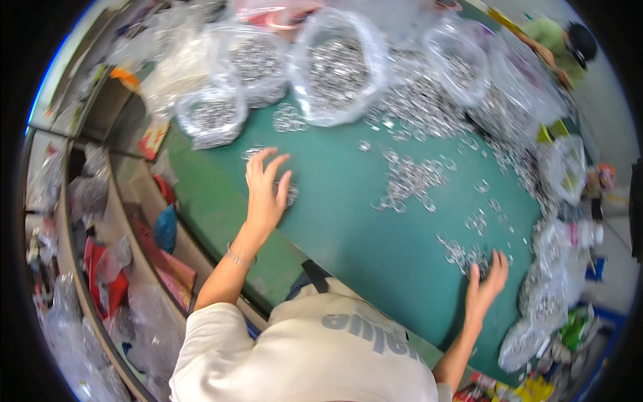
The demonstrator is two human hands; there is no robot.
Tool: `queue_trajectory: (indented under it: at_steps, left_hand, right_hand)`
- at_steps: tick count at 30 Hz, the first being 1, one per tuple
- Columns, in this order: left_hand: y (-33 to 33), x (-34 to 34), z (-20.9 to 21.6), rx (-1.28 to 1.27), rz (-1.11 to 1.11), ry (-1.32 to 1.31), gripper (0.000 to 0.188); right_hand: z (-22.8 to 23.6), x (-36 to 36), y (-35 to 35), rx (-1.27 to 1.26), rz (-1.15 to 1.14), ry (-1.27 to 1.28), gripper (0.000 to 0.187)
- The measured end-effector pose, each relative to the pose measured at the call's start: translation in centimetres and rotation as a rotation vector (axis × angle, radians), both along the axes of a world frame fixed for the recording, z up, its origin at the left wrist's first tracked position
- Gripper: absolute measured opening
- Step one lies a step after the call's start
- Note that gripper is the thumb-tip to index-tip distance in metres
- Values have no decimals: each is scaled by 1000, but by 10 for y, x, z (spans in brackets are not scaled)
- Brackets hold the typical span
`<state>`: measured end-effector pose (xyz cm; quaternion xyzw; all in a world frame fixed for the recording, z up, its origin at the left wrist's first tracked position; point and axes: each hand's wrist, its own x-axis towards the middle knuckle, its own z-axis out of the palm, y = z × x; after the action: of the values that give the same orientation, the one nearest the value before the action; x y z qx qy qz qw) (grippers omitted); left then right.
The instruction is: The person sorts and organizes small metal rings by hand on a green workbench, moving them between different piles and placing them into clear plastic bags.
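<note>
The surface (348, 221) is teal green. Silvery rings (408, 181) glint across it, and more fill clear bags (338, 67). The sleeve (221, 348) is cream.

There is one view only, from a wide fisheye camera worn on the person's head. It looks steeply down over the person's own pale top (315, 348) onto a green table (362, 221), near enough that both forearms rise into it from the lower edge. The left hand (265, 194) and right hand (487, 285) lie within it. Straight lines bend toward the dark round rim (the table edge curves markedly). Toward the top the view reaches clear bags of small metal rings (335, 67); shelves (100, 221) fill its left side.
</note>
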<state>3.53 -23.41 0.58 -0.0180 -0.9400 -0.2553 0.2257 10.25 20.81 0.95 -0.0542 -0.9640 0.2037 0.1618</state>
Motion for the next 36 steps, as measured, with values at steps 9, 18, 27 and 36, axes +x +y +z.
queue_trajectory:
  at_steps: [9, 18, 27, 36]
  left_hand:
    - [145, -14, 7, -35, -561, -239, 64]
    - [210, -69, -23, -249, -502, -160, 50]
    - [205, -46, -12, 211, -945, -324, 30]
    - [188, -48, 1, -72, -743, -176, 28]
  right_hand:
    - [-26, -11, -38, -116, 423, -107, 56]
    - [-20, -67, -14, 5, 52, -8, 54]
    - [-3, -55, -1, 215, -83, 13, 15]
    - [-9, -76, -22, 111, 237, 30, 25]
